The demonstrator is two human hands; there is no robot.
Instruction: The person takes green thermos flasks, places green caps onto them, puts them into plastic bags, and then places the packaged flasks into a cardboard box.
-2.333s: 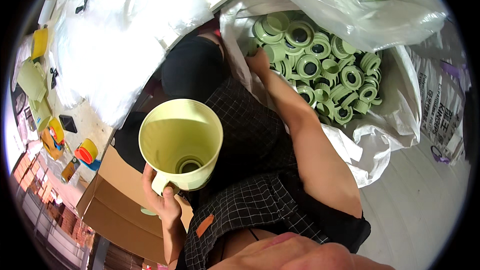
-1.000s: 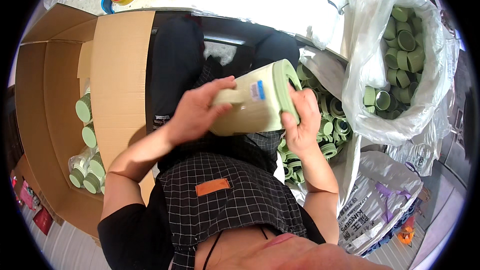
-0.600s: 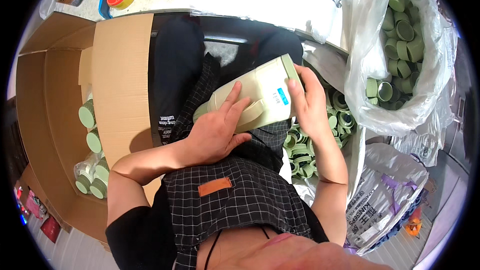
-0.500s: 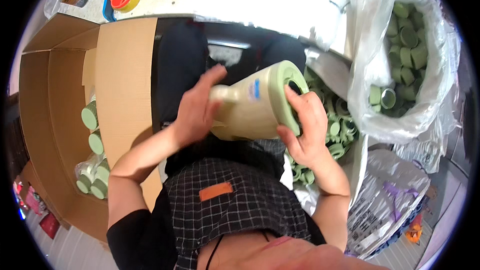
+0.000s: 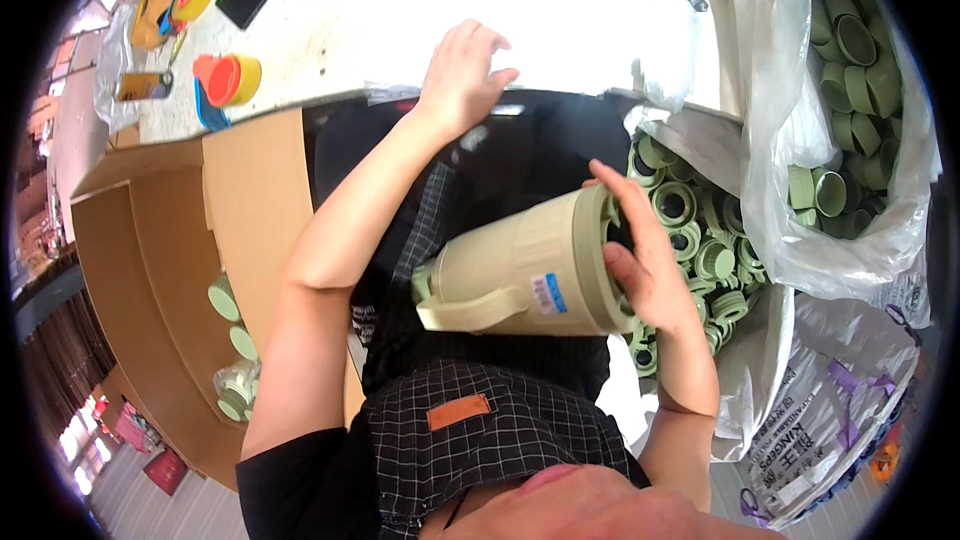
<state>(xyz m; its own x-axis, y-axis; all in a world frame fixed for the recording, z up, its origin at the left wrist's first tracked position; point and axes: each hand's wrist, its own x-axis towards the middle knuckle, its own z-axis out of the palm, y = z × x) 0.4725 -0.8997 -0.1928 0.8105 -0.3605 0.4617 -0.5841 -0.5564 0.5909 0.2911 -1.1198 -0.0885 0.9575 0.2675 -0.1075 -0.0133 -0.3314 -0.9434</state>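
Note:
A cream and pale green thermos jug [image 5: 530,250] lies on its side over my lap, its handle [image 5: 480,310] turned toward my body and a blue-and-white label near its wide end. My right hand [image 5: 650,265] grips the green ring [image 5: 590,260] at that wide end, the thumb at its opening. Away from the jug, my left hand [image 5: 463,78] reaches over the front edge of the white table [image 5: 400,30]. Its thumb and fingers are apart, slightly curled, and no object shows in them.
To my left, a cardboard box [image 5: 150,280] holds several green-ended items. At my right are a container of green lids and rings [image 5: 715,260] and a plastic bag [image 5: 770,200] of green cups. A red-and-yellow cup [image 5: 235,80] and a small black device [image 5: 242,2] sit on the table.
My left hand has left the jug and moved forward to the table edge. The jug has turned, so its handle and label now face my body, with my right hand still holding it.

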